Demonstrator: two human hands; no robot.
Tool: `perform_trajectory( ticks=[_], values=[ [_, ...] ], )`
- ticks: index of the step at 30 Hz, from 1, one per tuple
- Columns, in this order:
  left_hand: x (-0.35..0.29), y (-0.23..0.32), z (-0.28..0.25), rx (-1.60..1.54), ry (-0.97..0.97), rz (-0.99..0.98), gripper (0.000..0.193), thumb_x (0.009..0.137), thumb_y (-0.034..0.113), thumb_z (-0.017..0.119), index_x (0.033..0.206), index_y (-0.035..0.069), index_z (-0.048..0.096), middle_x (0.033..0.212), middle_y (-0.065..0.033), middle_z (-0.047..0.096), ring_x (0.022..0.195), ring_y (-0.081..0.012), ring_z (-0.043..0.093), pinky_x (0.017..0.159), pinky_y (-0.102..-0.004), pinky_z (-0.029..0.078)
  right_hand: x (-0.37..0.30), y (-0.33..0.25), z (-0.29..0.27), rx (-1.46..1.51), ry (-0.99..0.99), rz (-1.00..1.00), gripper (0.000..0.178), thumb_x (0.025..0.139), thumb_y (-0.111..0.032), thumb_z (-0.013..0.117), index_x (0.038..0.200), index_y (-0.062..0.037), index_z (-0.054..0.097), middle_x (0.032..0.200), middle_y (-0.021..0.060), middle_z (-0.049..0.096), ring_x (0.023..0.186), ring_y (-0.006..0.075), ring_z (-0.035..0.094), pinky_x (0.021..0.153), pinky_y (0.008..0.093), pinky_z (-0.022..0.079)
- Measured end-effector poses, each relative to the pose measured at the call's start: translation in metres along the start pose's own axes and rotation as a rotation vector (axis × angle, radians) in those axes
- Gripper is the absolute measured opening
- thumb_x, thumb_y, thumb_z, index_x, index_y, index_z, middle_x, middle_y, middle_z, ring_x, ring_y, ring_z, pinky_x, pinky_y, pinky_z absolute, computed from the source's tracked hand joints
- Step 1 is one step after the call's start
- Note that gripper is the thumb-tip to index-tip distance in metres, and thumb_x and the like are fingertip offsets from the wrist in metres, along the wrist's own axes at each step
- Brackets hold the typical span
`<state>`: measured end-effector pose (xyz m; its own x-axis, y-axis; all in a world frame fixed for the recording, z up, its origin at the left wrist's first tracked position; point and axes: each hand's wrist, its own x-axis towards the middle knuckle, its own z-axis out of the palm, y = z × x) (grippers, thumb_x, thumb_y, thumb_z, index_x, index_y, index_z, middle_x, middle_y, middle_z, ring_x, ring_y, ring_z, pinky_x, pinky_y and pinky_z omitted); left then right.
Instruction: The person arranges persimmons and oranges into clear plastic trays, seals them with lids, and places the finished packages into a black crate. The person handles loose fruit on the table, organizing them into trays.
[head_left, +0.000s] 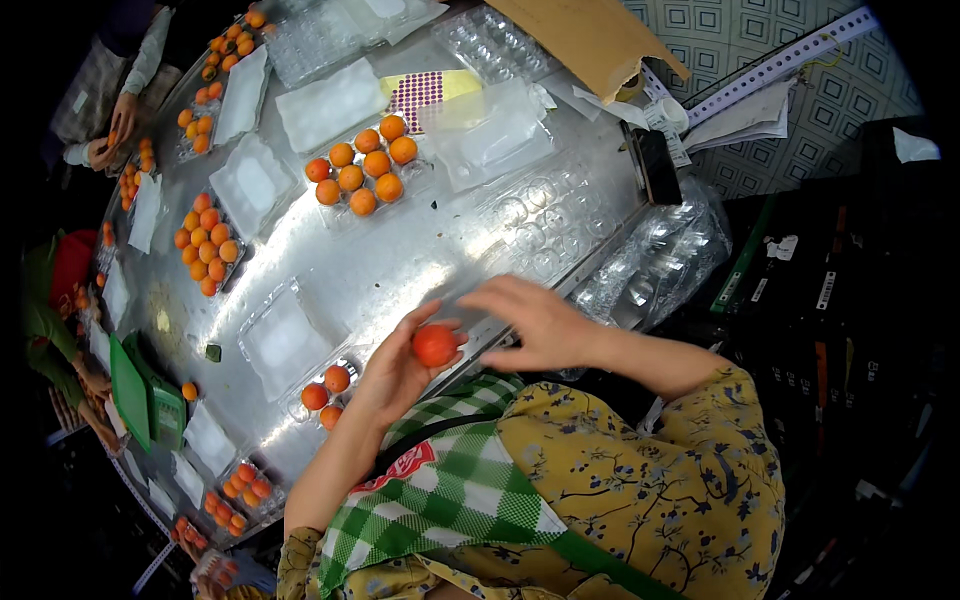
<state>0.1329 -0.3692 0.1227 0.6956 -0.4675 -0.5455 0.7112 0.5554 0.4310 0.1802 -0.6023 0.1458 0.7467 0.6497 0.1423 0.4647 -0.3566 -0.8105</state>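
Note:
A round orange-red fruit [434, 345] rests in my left hand [398, 362], with the fingers curved around it. Just to its right, my right hand [535, 322] hovers with its fingers apart and nothing in them, close to the fruit but not touching it. Beside my left forearm a clear plastic tray [345, 366] holds three visible fruits [314, 397]; the forearm hides part of it. Beyond it lies a clear tray with a white pad [285, 338]. Farther off stands a clear tray filled with orange fruits [350, 178].
Clear moulded trays [550, 215] lie along the metal table's [330, 262] right edge, near a phone [655, 165] and bagged plastic [650, 265]. Cardboard [590, 45] lies at the far edge. A green basket [160, 400] stands left. Another person's hands [112, 135] work at the far left.

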Motion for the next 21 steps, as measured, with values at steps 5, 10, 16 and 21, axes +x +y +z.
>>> perform_trajectory(
  ticks=[5,10,16,21],
  values=[
    [0.011,-0.011,0.010,-0.017,-0.056,-0.049,0.063,0.096,0.038,0.051,0.144,0.004,0.027,0.138,-0.0107,0.039,0.126,-0.0224,0.044,0.099,-0.0400,0.044,0.006,-0.002,0.031,0.067,-0.040,-0.065,0.056,0.071,-0.022,0.076,0.118,-0.0032,0.052,0.116,0.0134,0.053,0.102,0.0332,0.055,0.087,0.0415,0.045],
    [0.008,-0.014,0.005,0.084,-0.005,0.011,0.061,0.093,0.031,0.056,0.142,0.003,0.031,0.128,-0.0155,0.049,0.116,-0.0253,0.051,0.097,-0.0377,0.045,0.025,0.021,0.011,0.210,-0.056,0.069,0.042,0.078,-0.024,0.072,0.111,-0.0034,0.059,0.116,0.0128,0.055,0.107,0.0303,0.055,0.090,0.0378,0.045],
    [0.012,-0.010,0.011,0.083,-0.024,-0.009,0.061,0.092,0.030,0.057,0.141,0.003,0.033,0.120,-0.0191,0.055,0.109,-0.0272,0.056,0.094,-0.0358,0.047,0.075,0.170,-0.027,-0.613,0.228,0.202,0.035,0.084,-0.031,0.062,0.111,-0.0086,0.062,0.114,0.0107,0.055,0.108,0.0297,0.051,0.087,0.0419,0.044],
    [0.005,-0.005,0.005,0.104,0.018,0.024,0.061,0.092,0.033,0.056,0.141,0.003,0.033,0.121,-0.0187,0.054,0.110,-0.0274,0.055,0.094,-0.0366,0.047,0.089,0.200,-0.030,-0.915,0.105,0.371,0.034,0.084,-0.038,0.059,0.104,-0.0110,0.064,0.115,0.0099,0.054,0.108,0.0278,0.050,0.086,0.0450,0.041]
  ],
)
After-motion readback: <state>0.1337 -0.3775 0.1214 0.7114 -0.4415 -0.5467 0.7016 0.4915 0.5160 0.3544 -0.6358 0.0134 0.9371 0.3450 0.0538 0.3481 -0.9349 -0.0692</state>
